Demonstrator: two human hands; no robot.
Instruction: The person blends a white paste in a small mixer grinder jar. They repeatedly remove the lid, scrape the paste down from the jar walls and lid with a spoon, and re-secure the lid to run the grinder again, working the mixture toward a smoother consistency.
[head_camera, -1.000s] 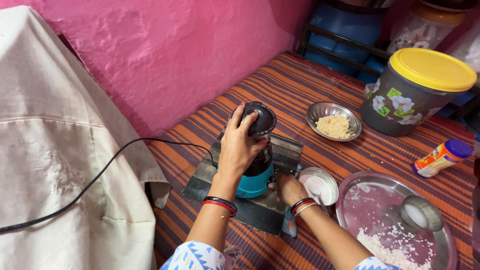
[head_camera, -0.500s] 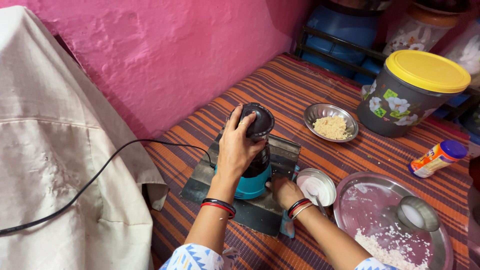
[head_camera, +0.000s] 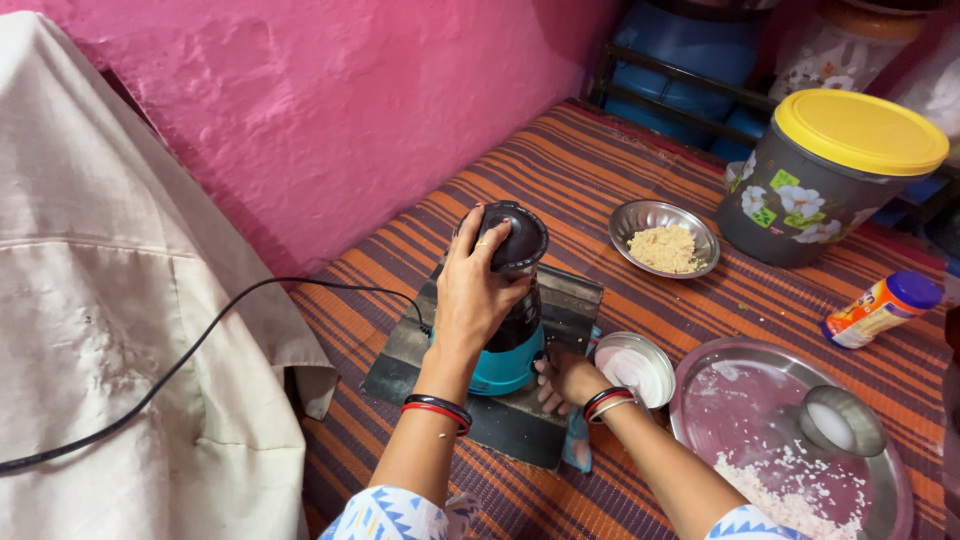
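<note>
Teal at the base and dark at the jar: small electric grinder (head_camera: 510, 315), upright on a dark mat (head_camera: 420, 350) on the striped orange cloth (head_camera: 600, 170), close to the pink wall. Black cord (head_camera: 200, 345) out from the base and off to the left over a cream fabric cover (head_camera: 100, 300).

Left hand (head_camera: 478, 290) clamped over the black lid (head_camera: 525, 235), palm down the jar's side, fingers wrapped round the top. Right hand (head_camera: 565, 378) low against the teal base, fingers curled towards it; impossible to tell whether gripping or only pressing there.

By the look of it, mid-grind: jar closed and held down, contents hidden behind the dark wall. Apparently already done: white powder in the small steel bowl (head_camera: 612, 347) just right of the grinder, tan crumbs in another steel bowl (head_camera: 640, 215) further back. Likely left: coarse white flakes (head_camera: 790, 495) on the large steel plate (head_camera: 740, 400), beside a small steel cup (head_camera: 842, 422).

Further off, grey flowered tub (head_camera: 820, 190) with a yellow lid, and an orange bottle (head_camera: 875, 312) on its side.
</note>
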